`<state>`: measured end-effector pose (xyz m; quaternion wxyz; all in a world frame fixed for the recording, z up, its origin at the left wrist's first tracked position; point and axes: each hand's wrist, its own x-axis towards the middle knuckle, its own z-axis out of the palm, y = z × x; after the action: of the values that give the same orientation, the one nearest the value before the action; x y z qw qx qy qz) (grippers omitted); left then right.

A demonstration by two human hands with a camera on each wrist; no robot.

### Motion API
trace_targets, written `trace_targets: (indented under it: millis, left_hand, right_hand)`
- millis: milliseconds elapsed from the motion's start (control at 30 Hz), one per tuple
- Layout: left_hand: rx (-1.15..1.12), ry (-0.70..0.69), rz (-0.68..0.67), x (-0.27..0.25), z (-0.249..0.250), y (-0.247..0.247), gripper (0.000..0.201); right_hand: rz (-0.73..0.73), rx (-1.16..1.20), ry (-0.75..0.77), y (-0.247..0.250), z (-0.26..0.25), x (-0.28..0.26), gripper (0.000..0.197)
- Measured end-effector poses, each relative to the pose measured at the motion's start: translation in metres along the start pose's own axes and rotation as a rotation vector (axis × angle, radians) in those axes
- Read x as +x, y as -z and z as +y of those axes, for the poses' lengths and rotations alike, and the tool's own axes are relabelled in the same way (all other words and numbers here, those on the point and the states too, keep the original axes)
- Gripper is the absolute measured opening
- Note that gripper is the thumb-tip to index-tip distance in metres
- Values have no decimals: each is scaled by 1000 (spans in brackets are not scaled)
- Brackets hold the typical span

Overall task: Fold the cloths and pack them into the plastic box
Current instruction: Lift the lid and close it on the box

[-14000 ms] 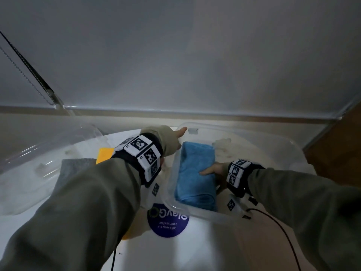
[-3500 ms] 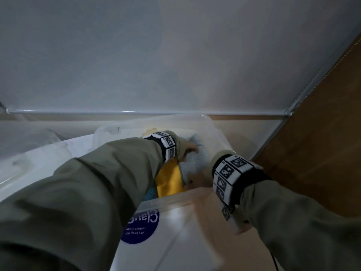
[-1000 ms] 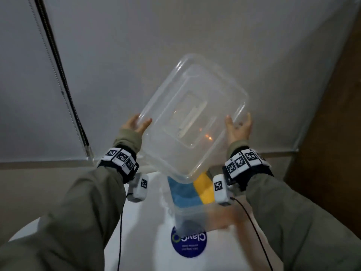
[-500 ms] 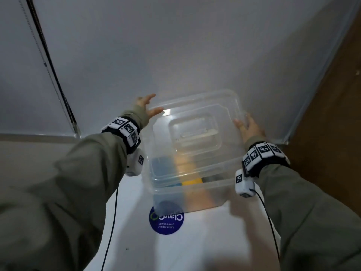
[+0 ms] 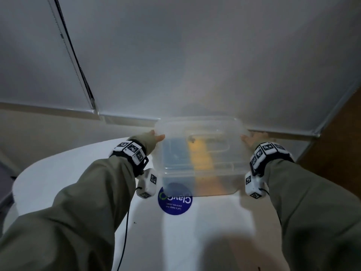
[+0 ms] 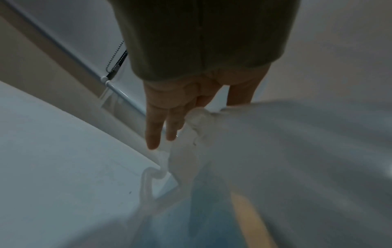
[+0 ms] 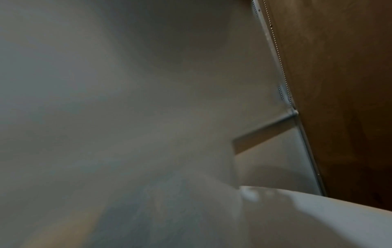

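Note:
The clear plastic box stands on the white table with its clear lid lying on top. Through the plastic I see a blue cloth on the left and a yellow cloth beside it. My left hand lies against the lid's left edge. In the left wrist view its fingers point straight down beside the lid, above a side latch. My right hand rests flat at the lid's right edge. The right wrist view shows only blurred plastic, no hand.
A round blue sticker lies on the table just in front of the box. Behind the box hangs a grey roller blind with a bead chain at the left. A brown wooden panel stands to the right.
The lid, held tilted in the air a second ago, has come down onto the box. Both hands went down with it and stay at its left and right edges.

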<state>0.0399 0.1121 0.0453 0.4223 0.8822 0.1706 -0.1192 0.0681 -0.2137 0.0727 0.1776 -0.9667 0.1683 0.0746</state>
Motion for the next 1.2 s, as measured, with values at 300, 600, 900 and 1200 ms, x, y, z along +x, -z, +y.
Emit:
trace_targets:
  millis: [300,600,900,1200]
  left_hand:
    - [287,39,91,8,1,-7,59]
    - [658,-413,103,-28,64,-19,79]
    - [731,-396,-114,-38,52,-59,106]
    - [930,-336,-226,-43,48,-61,87]
  right_hand:
    - [-121,185,-39,-16,16,5,56]
    - [-32,542,-288,-36,17,-1,78]
    - [37,823,-375,-38,22,-21,103]
    - [171,520,-148,-36,16,-47,68]
